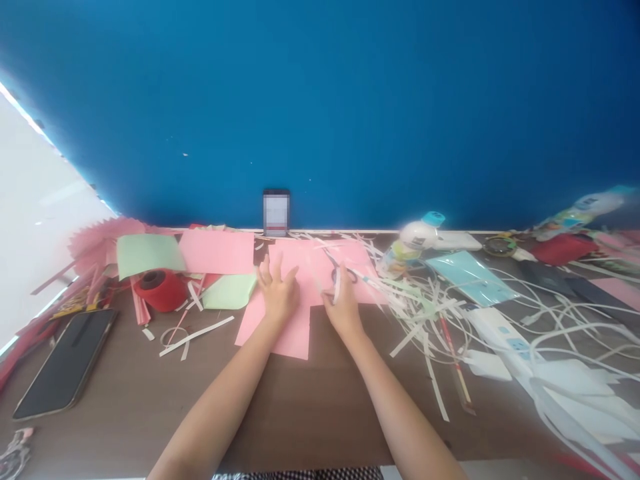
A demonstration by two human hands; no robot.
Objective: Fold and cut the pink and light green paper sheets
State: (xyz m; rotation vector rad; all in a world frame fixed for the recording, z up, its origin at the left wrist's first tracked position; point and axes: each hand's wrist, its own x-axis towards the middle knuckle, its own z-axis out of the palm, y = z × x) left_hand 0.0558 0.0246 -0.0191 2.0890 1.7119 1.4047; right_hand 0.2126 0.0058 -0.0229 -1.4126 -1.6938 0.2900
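Observation:
My left hand (279,290) lies with fingers spread on a sheet of pink paper (294,337), pressing near its left side. On the right side of the pink paper, my right hand (343,308) is closed, thumb and index finger near each other. A narrow white strip (337,288) shows between them. Just past its fingertips lie scissors (351,275) with dark handle loops, touching or almost touching the index finger; whether the fingers bear on them is unclear. More pink paper (357,253) extends behind this hand.
Left: pink card (217,251), green papers (150,255), a red thread spool (161,291) and a dark phone (67,363). Right: white paper strips (420,300), a white bottle (417,239), a blue packet (473,277), a power strip (500,340) with tangled cables. A small screen (276,212) leans on the blue wall.

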